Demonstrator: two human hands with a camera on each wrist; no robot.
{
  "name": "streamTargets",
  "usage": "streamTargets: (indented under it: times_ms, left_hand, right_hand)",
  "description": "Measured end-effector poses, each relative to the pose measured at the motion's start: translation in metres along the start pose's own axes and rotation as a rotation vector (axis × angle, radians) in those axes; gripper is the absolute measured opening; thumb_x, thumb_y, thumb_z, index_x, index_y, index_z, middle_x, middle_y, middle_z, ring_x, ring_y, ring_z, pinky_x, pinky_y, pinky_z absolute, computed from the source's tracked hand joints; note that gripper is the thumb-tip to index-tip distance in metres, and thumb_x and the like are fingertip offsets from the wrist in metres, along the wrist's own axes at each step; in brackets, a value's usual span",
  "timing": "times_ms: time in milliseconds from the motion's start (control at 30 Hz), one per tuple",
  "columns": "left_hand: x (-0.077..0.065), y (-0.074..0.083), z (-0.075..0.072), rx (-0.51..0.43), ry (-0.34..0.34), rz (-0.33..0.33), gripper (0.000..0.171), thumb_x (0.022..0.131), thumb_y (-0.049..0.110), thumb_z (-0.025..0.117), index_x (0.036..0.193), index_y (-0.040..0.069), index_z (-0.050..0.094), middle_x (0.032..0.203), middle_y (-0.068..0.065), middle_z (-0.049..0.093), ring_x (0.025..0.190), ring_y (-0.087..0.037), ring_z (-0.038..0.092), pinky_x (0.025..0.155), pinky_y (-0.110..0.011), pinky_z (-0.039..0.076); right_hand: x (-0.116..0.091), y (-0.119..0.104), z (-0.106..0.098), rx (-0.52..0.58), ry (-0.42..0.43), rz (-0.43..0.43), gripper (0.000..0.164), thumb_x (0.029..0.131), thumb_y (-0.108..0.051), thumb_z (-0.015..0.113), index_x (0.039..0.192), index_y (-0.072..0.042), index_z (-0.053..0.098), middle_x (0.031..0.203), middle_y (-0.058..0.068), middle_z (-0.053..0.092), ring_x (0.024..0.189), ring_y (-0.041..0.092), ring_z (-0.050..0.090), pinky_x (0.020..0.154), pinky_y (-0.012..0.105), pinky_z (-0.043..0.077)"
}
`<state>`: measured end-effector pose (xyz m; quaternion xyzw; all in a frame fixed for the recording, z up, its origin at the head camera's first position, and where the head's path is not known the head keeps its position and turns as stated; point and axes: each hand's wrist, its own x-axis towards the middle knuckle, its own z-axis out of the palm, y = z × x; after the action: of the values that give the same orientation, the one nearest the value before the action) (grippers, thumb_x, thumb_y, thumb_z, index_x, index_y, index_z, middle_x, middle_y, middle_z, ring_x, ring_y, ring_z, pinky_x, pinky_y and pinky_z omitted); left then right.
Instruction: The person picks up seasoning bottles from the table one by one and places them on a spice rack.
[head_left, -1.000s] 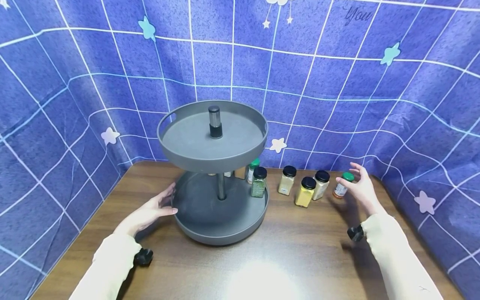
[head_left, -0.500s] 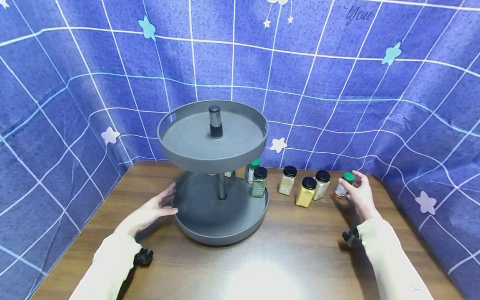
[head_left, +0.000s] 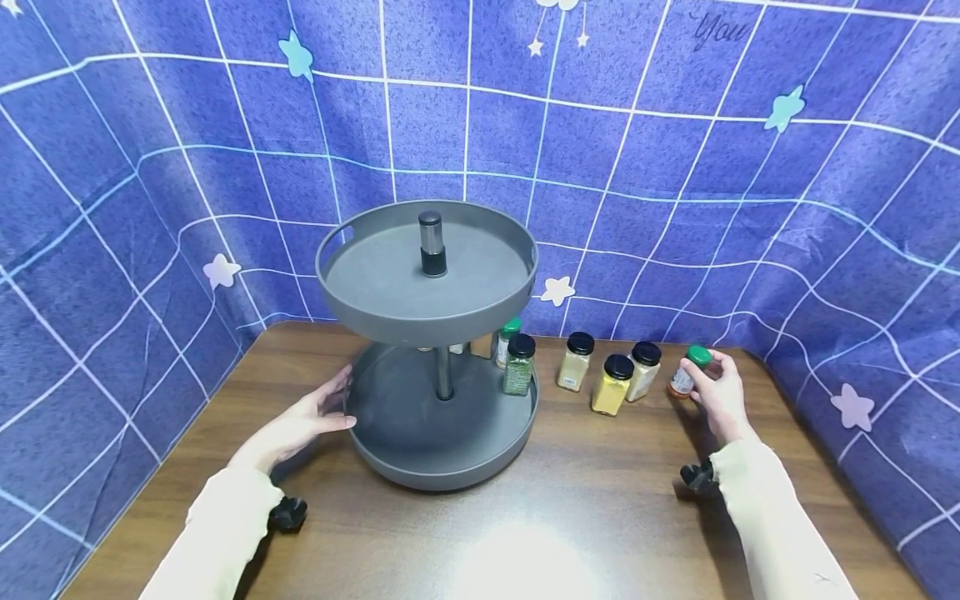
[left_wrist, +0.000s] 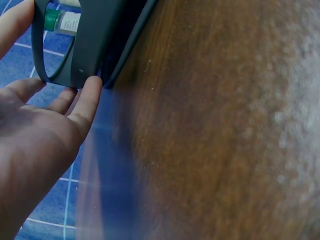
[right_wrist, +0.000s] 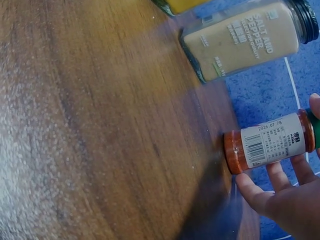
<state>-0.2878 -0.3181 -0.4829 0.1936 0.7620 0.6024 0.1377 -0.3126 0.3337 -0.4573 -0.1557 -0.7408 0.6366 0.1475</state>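
A two-tier grey turntable rack (head_left: 442,479) stands on the wooden table. My left hand (head_left: 288,429) rests against the left wall of its lower tray, fingers spread; in the left wrist view the fingertips (left_wrist: 91,85) touch the tray's side beside a handle cutout. On the far right, my right hand (head_left: 726,396) holds a small spice jar (head_left: 681,383) with a green cap and white label. In the right wrist view this jar (right_wrist: 272,142) shows orange-red contents, the thumb at its cap and fingers along its side. Its base is right at the tabletop.
Between rack and right hand stand a yellow spice jar (head_left: 611,392) and two pale ones, black-capped; one is a salt and pepper jar (right_wrist: 245,40). A green-herb jar (head_left: 518,371) and several others sit on the lower tray. A blue curtain (head_left: 600,167) hangs behind.
My right hand has moved slightly left and closed in around the green-capped jar, thumb and fingers now on it. The left hand and rack have stayed put.
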Motion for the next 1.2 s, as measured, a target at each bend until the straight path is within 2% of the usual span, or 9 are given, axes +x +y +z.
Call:
streamTargets:
  times_ms: [300, 600, 867, 1200]
  left_hand:
    - [0.000, 0.000, 0.000, 0.023, 0.005, 0.011, 0.089, 0.088, 0.007, 0.064, 0.153, 0.015, 0.003, 0.157, -0.022, 0.002, 0.140, -0.046, 0.009, 0.100, -0.028, 0.036]
    - [0.000, 0.001, 0.000, 0.036, 0.004, 0.020, 0.089, 0.088, 0.007, 0.065, 0.153, 0.013, 0.004, 0.156, -0.023, 0.003, 0.139, -0.047, 0.010, 0.095, -0.018, 0.037]
    - [-0.001, 0.002, 0.000, 0.033, 0.006, -0.006, 0.090, 0.088, 0.009, 0.064, 0.153, 0.016, 0.003, 0.156, -0.022, 0.002, 0.140, -0.046, 0.009, 0.101, -0.031, 0.036]
    - [0.000, 0.000, 0.000, 0.037, 0.011, 0.005, 0.090, 0.088, 0.009, 0.065, 0.153, 0.015, 0.004, 0.156, -0.023, 0.002, 0.139, -0.046, 0.011, 0.094, -0.018, 0.037]
  right_hand:
    - [-0.001, 0.001, -0.001, 0.007, 0.000, -0.020, 0.033, 0.088, -0.027, 0.067, 0.111, -0.031, 0.044, 0.104, -0.008, 0.044, 0.086, -0.002, 0.049, 0.064, 0.021, 0.051]
    - [-0.002, 0.000, -0.003, -0.017, -0.002, -0.038, 0.033, 0.087, -0.028, 0.067, 0.112, -0.031, 0.045, 0.102, -0.008, 0.044, 0.084, -0.003, 0.050, 0.063, 0.021, 0.052]
    - [-0.004, -0.010, -0.003, 0.055, -0.037, -0.045, 0.031, 0.086, -0.023, 0.070, 0.107, -0.031, 0.048, 0.097, -0.011, 0.050, 0.078, -0.001, 0.055, 0.059, 0.022, 0.052]
    - [-0.008, -0.033, 0.001, 0.079, -0.113, -0.101, 0.033, 0.087, -0.021, 0.069, 0.110, -0.027, 0.047, 0.099, -0.007, 0.049, 0.082, 0.001, 0.056, 0.061, 0.025, 0.055]
